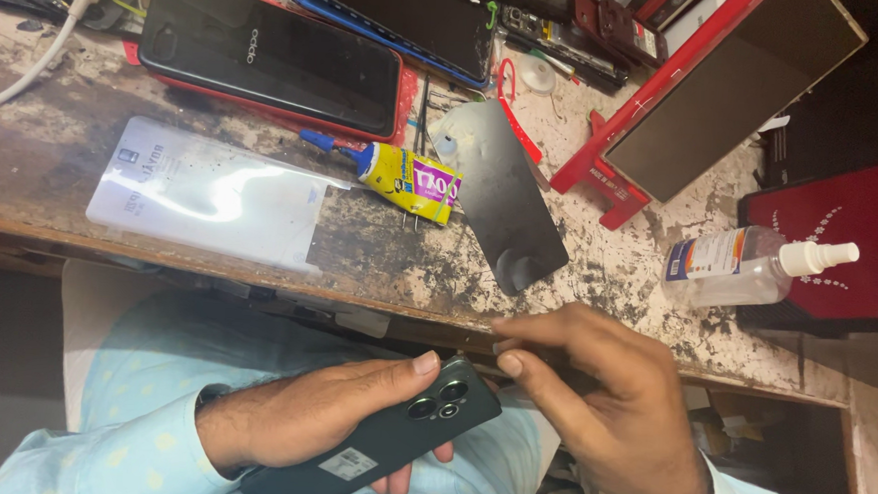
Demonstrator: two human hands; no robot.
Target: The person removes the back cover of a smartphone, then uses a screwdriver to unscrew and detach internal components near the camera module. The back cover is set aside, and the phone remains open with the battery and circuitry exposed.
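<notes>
My left hand (320, 416) grips the dark green phone (379, 439), back face up, held over my lap below the worktop (378, 264) edge. The phone's long axis runs from lower left to upper right, camera cluster at the upper-right end. My right hand (601, 406) sits just beside that end, the nearer hand to the cameras, thumb and forefinger pinched together; whether they hold anything I cannot tell. On the worktop: a yellow glue tube (407, 180), a black panel (502, 195), a spray bottle (748, 265).
</notes>
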